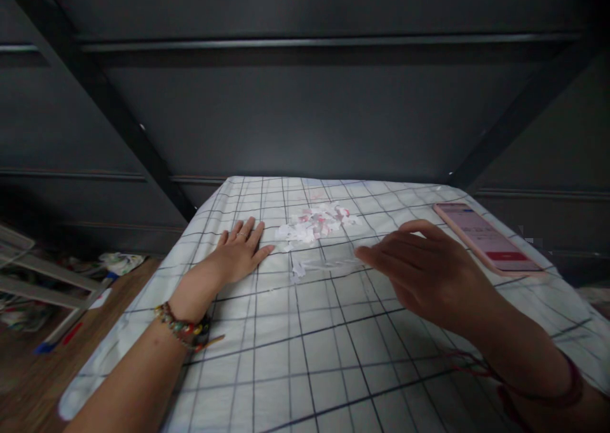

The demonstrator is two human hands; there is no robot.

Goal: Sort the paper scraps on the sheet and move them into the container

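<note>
My left hand (242, 250) lies flat on the checked cloth, fingers spread, just left of a pile of torn paper scraps (314, 222). These scraps are white with some pink and red marks. My right hand (424, 271) is closed, with thumb and fingertips pinched on one end of a clear see-through strip (333, 265). The strip points left, low over the cloth in front of the pile. At its far end is a small white paper scrap (298, 270); whether it clings to the strip or lies on the cloth, I cannot tell.
A white cloth (267, 369) with dark grid lines covers the table. A phone in a pink case (486, 237), screen lit, lies to the right of my right hand. Dark panels (295, 115) rise behind the table. On the floor at left stands a pale rack (52, 280).
</note>
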